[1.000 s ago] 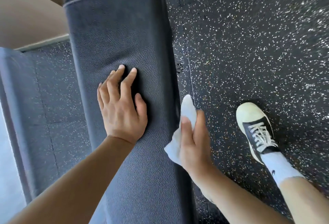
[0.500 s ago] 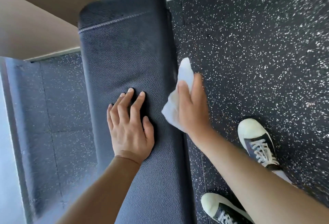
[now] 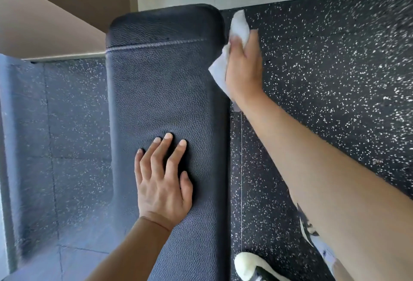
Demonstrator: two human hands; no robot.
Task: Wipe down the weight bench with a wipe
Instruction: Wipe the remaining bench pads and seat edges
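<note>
Two hands at work: left hand, fingers spread, braces the bench top; right hand pinches the wipe against its far right edge, with much apparently left to wipe.

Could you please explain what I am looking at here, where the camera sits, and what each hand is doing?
There is no machine here. The picture comes from a wide-angle camera worn on a person's head, looking forward and down, so the two bare arms entering from the bottom are the wearer's own. The long dark padded weight bench with grained covering runs away from the viewer, and a stitched seam crosses it near its far end. The left hand lies flat on the bench top with straight fingers, apparently bracing. The right hand holds a crumpled white wipe against the bench's right side edge, near the far corner. Around the bench is black rubber flooring with white specks. A pale-toed lace-up shoe shows at the bottom edge.
</note>
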